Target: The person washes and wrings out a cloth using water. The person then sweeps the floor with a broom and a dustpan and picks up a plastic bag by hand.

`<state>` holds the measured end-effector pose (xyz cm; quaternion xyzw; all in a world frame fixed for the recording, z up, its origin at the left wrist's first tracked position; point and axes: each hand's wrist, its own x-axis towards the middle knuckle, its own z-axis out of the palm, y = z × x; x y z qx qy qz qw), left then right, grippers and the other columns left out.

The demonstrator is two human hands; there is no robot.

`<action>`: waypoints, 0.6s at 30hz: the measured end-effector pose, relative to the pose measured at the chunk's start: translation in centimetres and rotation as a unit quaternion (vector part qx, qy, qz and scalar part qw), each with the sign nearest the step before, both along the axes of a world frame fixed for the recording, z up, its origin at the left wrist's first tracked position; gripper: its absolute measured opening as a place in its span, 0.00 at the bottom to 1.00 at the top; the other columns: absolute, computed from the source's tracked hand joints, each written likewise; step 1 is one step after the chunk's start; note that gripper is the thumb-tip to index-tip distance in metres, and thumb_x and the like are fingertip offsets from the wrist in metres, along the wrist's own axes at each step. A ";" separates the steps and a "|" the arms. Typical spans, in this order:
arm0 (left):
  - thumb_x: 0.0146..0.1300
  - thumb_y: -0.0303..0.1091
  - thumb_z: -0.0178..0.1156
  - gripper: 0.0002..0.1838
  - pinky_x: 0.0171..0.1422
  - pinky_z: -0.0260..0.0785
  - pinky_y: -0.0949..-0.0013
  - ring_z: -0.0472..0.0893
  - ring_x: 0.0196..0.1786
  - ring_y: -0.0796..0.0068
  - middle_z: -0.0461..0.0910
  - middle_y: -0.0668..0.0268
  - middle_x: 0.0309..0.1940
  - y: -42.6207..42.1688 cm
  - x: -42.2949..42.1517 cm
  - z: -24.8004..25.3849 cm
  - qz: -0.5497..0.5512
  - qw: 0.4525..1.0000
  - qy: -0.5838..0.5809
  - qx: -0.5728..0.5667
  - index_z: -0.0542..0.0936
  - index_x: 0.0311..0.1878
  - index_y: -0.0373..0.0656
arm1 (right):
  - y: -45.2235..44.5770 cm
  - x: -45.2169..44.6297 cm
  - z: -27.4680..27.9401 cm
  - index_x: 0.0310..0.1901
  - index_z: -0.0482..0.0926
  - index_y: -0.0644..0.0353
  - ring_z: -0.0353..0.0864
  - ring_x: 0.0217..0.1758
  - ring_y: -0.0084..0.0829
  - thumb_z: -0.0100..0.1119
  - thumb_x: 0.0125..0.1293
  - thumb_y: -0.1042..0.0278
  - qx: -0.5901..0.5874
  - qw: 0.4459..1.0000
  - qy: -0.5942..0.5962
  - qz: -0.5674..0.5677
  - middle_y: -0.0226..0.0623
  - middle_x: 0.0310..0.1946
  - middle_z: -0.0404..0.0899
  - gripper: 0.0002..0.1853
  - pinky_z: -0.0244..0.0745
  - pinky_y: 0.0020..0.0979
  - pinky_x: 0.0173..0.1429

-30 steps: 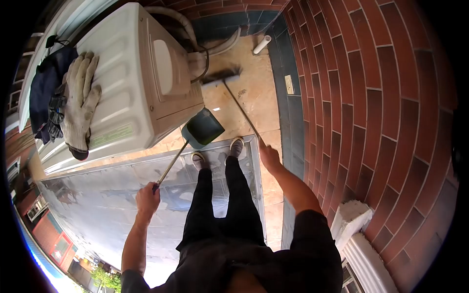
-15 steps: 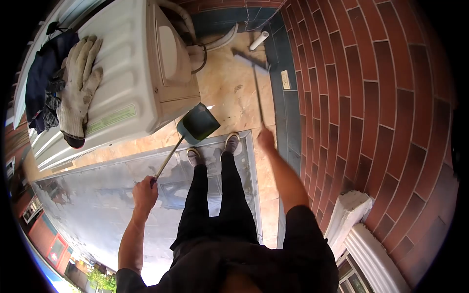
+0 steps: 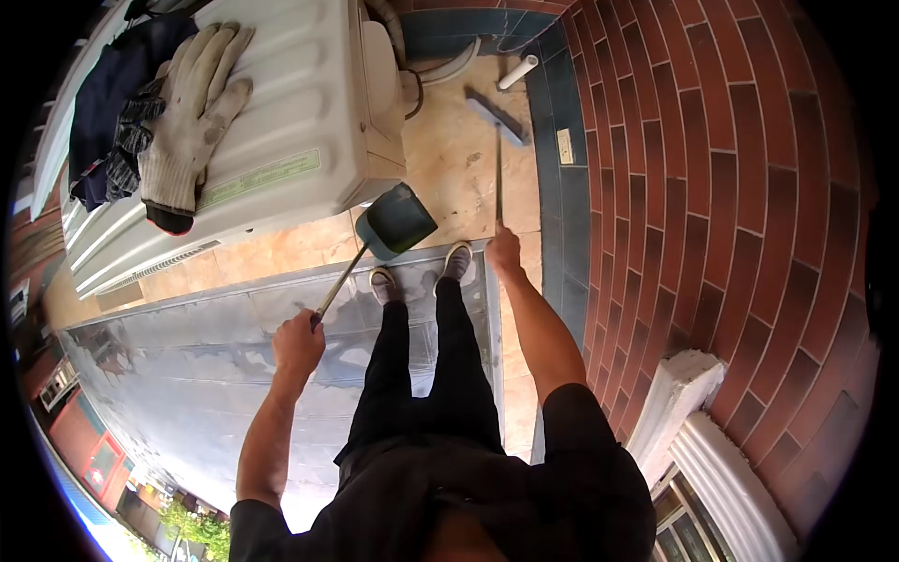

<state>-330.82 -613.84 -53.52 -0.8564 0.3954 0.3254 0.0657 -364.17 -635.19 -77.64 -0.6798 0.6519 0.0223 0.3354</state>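
Observation:
My left hand (image 3: 299, 345) is closed round the handle of a long-handled dustpan (image 3: 398, 223). The dark green pan is low over the tan tiles, in front of my left foot; I cannot tell whether it touches them. In my right hand (image 3: 503, 251) is the upper part of a broom's thin stick, with the fingers wrapped round it. The broom's (image 3: 497, 117) grey-blue head is farther off on the tiled floor (image 3: 459, 173), close to the dark skirting tiles and a white pipe end (image 3: 518, 72).
At the left stands a large beige outdoor unit (image 3: 290, 103). Work gloves (image 3: 192, 122) and a dark cloth (image 3: 117, 89) lie on top of it. A red brick wall (image 3: 693, 187) rises on the right, with an outlet plate (image 3: 565, 146) low down. My shoes (image 3: 457, 260) are at the grey slab's edge.
My right hand has moved slightly left and up with the broom, whose stick is now nearly upright in view. The whole view has shifted, so the unit and dustpan appear farther right.

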 end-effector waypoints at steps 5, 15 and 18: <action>0.58 0.37 0.62 0.09 0.42 0.73 0.48 0.82 0.36 0.46 0.82 0.51 0.30 1.1 0.5 0.4 -0.002 1.000 -0.003 0.010 0.81 0.39 0.44 | 8.2 -5.2 3.4 0.69 0.58 0.59 0.82 0.33 0.51 0.52 0.59 0.75 0.072 0.972 0.106 0.198 0.53 0.27 0.79 0.34 0.77 0.49 0.35; 0.58 0.35 0.60 0.11 0.41 0.73 0.50 0.81 0.37 0.45 0.82 0.50 0.31 11.3 7.0 4.2 0.030 0.997 0.027 -0.066 0.82 0.42 0.43 | 15.6 -7.6 8.8 0.64 0.70 0.54 0.82 0.40 0.55 0.50 0.60 0.75 0.010 0.995 0.050 -0.086 0.61 0.37 0.80 0.28 0.78 0.48 0.42; 0.58 0.35 0.59 0.12 0.42 0.73 0.50 0.81 0.37 0.45 0.82 0.50 0.32 14.3 8.0 4.6 0.043 0.996 0.025 -0.073 0.83 0.43 0.42 | 11.1 0.4 8.5 0.48 0.75 0.62 0.84 0.39 0.51 0.49 0.59 0.76 0.135 0.954 -0.015 -0.268 0.52 0.36 0.81 0.15 0.80 0.48 0.39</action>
